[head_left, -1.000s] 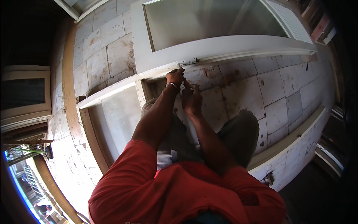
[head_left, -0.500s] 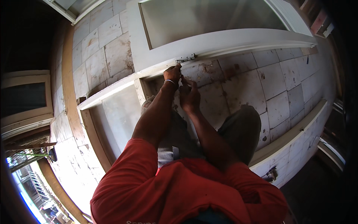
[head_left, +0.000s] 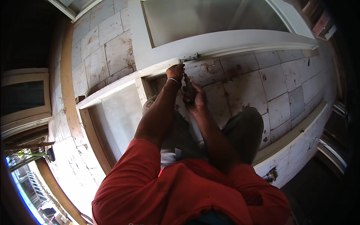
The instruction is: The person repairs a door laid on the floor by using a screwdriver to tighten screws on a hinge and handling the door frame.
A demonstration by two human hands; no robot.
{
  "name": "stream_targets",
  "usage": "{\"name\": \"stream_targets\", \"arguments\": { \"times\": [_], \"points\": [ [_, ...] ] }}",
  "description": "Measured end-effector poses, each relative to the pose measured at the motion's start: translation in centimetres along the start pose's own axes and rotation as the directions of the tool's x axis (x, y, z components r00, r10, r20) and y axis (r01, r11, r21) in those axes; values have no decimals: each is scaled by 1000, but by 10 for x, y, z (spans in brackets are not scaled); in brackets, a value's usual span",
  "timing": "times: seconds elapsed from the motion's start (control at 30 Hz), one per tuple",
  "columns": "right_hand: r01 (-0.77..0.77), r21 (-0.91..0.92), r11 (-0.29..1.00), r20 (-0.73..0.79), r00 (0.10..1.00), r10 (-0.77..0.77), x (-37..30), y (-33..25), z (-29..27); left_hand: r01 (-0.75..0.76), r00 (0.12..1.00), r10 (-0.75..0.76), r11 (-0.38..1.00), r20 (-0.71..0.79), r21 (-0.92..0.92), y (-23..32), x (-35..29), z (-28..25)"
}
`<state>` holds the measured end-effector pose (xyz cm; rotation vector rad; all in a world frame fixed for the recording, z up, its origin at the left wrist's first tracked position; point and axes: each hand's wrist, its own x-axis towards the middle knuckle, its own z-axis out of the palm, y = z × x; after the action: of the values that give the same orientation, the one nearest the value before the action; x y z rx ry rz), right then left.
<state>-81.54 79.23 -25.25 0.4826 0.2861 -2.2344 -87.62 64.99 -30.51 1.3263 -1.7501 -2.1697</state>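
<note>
A metal hinge (head_left: 188,57) is fixed on the edge of a white glazed frame (head_left: 180,47). Just below it, my left hand (head_left: 174,71) is closed, its fingers pinched around the front end of a slim tool that looks like a screwdriver (head_left: 186,79). My right hand (head_left: 197,99) is wrapped around the tool's handle, palm turned partly up. The tool's tip points toward the hinge; my left fingers hide the tip and whatever it touches. A second framed panel (head_left: 122,109), with a pale pane, lies to the left of my left forearm.
Stained square tiles (head_left: 243,88) cover the floor. My bent knee (head_left: 245,122) is right of my right forearm. A long pale ledge (head_left: 292,131) runs along the right. At the far left stand another framed panel (head_left: 24,93) and a bright opening with a ladder (head_left: 35,183).
My right hand has turned on the tool's handle, its palm now more upward, and has dropped slightly. My left hand stays by the hinge.
</note>
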Motion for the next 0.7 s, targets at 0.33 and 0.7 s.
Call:
{"name": "stream_targets", "arguments": {
  "times": [0.33,0.7],
  "points": [
    [192,-559,807,-326,844,-427,6,12,15,24,1000,-24,995,-5,95,4,-5,2],
    [201,-692,694,-321,775,-544,1,13,19,-26,996,13,989,90,143,2,1,7]
  ]
}}
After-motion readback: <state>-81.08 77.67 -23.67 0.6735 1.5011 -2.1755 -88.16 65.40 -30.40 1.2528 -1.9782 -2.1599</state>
